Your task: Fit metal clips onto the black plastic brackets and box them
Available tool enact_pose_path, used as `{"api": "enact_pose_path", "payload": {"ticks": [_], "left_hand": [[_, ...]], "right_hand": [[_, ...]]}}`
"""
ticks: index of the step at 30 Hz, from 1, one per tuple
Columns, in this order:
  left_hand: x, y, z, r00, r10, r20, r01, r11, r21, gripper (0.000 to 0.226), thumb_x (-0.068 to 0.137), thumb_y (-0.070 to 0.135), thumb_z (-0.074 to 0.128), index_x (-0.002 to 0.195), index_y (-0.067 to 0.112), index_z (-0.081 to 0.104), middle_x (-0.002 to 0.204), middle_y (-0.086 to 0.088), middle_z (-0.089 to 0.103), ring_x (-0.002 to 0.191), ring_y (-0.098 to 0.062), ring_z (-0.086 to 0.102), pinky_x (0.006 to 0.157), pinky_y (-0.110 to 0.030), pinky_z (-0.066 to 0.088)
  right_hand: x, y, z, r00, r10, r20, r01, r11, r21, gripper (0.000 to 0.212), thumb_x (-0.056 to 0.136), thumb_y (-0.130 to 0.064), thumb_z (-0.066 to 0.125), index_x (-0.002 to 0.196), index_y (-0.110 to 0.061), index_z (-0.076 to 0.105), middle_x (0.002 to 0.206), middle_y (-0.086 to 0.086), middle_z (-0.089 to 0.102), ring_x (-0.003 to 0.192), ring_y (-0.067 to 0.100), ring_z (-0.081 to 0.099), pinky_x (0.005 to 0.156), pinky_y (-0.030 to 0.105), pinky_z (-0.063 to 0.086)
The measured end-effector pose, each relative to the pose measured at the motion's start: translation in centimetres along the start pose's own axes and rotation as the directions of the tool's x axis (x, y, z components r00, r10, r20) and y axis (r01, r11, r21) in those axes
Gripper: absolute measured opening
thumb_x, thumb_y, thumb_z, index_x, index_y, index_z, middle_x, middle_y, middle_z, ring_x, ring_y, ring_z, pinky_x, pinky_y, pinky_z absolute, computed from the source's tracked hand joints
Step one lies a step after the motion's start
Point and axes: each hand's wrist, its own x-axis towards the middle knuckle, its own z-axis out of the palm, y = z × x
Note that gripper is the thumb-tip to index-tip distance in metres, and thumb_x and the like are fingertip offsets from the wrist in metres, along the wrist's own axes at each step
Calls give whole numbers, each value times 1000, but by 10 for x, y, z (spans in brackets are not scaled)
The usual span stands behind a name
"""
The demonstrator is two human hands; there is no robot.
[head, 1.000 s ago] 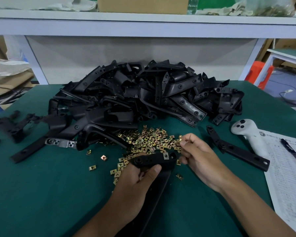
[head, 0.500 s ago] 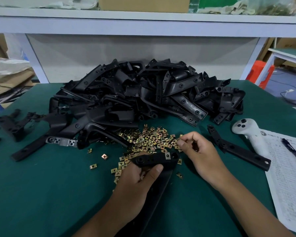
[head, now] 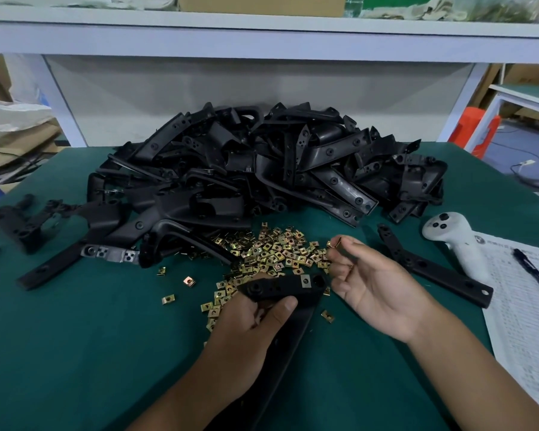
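Two hands [head: 377, 287], one controller [head: 455, 241], one pen [head: 535, 275].

Bracket heap [head: 262, 169] behind the scattered clips [head: 277, 250]; controller [head: 455, 237] and paper sheet [head: 523, 306] at right.

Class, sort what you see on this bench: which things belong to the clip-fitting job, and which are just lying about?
Part of the job:
held bracket, gripped by the left hand
clip pinched by the right hand
loose clips
bracket heap

Lying about:
white controller
printed sheet
pen
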Motion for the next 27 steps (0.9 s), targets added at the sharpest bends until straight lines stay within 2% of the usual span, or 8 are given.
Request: {"api": "enact_pose_path", "payload": {"ticks": [4, 10, 15, 18, 20, 22, 24, 27], "left_hand": [[1, -4, -1, 999, 1, 32, -2, 1000, 27, 22, 90, 54, 61, 111, 53, 67, 105, 17, 75, 101, -2, 69, 83, -12, 50], [1, -12, -1, 994, -11, 105, 7, 999, 42, 29, 91, 57, 60, 115, 43, 68, 100, 3, 75, 95, -23, 70, 82, -38, 54], [0, -13, -1, 994, 0, 113, -3, 1000, 25, 27, 91, 56, 61, 114, 43, 69, 96, -3, 73, 92, -28, 68, 77, -34, 54], [1, -11, 0, 992, 5, 125, -7, 1000, 11, 25, 92, 53, 61, 114, 42, 69, 95, -12, 70, 91, -35, 66, 77, -41, 53], [0, -10, 0, 990, 4, 139, -5, 1000, 7, 25, 93, 52, 61, 113, 41, 70, 93, -12, 69, 89, -35, 66, 74, -40, 53], [0, -10, 0, 989, 0, 151, 0, 1000, 5, 24, 93, 52, 61, 111, 40, 70, 88, -6, 69, 85, -29, 66, 71, -31, 53], [0, -12, 0, 986, -13, 165, 13, 1000, 4, 26, 92, 54, 61, 111, 39, 69, 91, -7, 70, 88, -29, 67, 77, -38, 54], [0, -15, 0, 983, -25, 181, 26, 1000, -2, 30, 92, 59, 62, 113, 38, 68, 100, -11, 70, 97, -35, 66, 86, -51, 52]], "right_hand": [[0, 1, 0, 1000, -4, 2, 4, 999, -45, 23, 91, -24, 59, 100, -14, 78, 85, -1, 61, 62, 7, 45, 48, 18, 40], [-3, 1, 3, 1000, -7, 13, 9, 987, -159, 31, 89, -21, 58, 109, -12, 78, 79, -5, 65, 61, 4, 45, 51, 17, 35], [-6, 2, 6, 999, -36, 33, 44, 946, -320, 29, 83, -20, 63, 108, -19, 78, 94, 0, 72, 63, 3, 45, 62, 19, 40], [-9, 1, 8, 998, -31, 52, 47, 935, -352, 28, 81, -21, 69, 107, -19, 78, 101, 3, 74, 66, 5, 46, 65, 19, 48], [-12, 0, 10, 996, -30, 84, 60, 919, -389, 23, 83, -26, 72, 104, -20, 78, 100, 2, 74, 68, 4, 49, 67, 20, 51], [-14, 1, 11, 993, -28, 116, 75, 902, -426, 22, 85, -31, 74, 104, -20, 77, 92, 2, 68, 77, 9, 56, 71, 23, 52], [-15, 1, 11, 992, -20, 122, 74, 887, -455, 29, 82, -36, 74, 107, -22, 76, 94, 1, 67, 89, 14, 61, 78, 28, 51], [-17, 1, 13, 989, -10, 145, 77, 880, -468, 33, 80, -38, 75, 110, -24, 75, 92, -8, 70, 88, 6, 64, 74, 21, 53]]}}
